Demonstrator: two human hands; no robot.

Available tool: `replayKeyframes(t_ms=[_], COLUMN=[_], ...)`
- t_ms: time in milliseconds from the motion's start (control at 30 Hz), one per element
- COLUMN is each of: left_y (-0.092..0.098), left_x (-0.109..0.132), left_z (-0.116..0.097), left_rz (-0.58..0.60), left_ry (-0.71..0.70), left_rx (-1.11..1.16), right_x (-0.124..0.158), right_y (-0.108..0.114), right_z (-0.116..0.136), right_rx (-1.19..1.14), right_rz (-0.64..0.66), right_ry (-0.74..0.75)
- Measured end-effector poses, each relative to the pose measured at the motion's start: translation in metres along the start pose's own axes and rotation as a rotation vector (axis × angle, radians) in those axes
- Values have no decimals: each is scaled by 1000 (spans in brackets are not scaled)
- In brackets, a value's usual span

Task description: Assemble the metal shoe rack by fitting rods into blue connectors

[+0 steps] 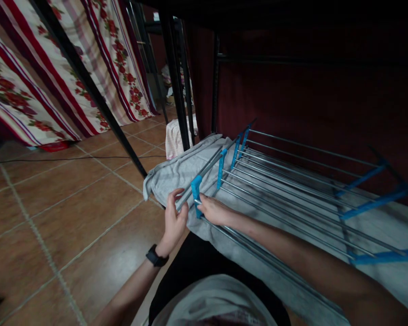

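Note:
A rack of thin metal tubes (292,177) with blue plastic brackets, like a shoe rack, lies across a grey blanket (204,158) in front of me. My right hand (213,209) grips the near corner, its thumb and fingers on a blue bracket (196,185) and the rod end there. At the left side of that corner, my left hand (174,219) curls around the end of a grey side tube (209,165); its thumb and index finger stand a little apart. More blue brackets (377,259) show at the right end.
Black metal posts (175,77) of a frame rise around the blanket. Brown floor tiles (71,217) lie at left, crossed by a thin dark cable (71,158). Behind hangs a floral striped curtain (98,59). A pale cloth (177,136) hangs near the posts.

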State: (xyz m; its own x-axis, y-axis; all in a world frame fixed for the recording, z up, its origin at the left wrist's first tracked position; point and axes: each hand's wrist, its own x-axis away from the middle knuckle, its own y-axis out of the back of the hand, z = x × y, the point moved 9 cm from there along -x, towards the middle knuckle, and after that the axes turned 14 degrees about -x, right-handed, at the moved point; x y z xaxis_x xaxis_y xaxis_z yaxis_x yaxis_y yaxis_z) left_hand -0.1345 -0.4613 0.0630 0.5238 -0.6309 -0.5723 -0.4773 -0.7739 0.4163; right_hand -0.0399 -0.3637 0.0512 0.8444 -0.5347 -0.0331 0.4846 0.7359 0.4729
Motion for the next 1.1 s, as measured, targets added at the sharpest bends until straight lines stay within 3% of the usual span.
replayKeyframes(t_ms=[100, 200, 400, 733, 1100], left_y=[-46, -69, -70, -76, -75], left_x=[-16, -17, -14, -11, -13], left_z=[21, 22, 28, 24, 19], left_rz=[342, 522, 494, 503, 470], left_ry=[89, 73, 7, -38, -61], left_rx=[267, 375, 295, 195, 120], right_x=[-1, -3, -3, 5, 6], right_y=[-1, -2, 4, 5, 2], right_z=[-1, -4, 2, 9, 5], right_rx=[-2, -28, -29, 284, 314], right_rz=[-10, -23, -10, 77, 81], right_ry=[3, 27, 141, 5, -1])
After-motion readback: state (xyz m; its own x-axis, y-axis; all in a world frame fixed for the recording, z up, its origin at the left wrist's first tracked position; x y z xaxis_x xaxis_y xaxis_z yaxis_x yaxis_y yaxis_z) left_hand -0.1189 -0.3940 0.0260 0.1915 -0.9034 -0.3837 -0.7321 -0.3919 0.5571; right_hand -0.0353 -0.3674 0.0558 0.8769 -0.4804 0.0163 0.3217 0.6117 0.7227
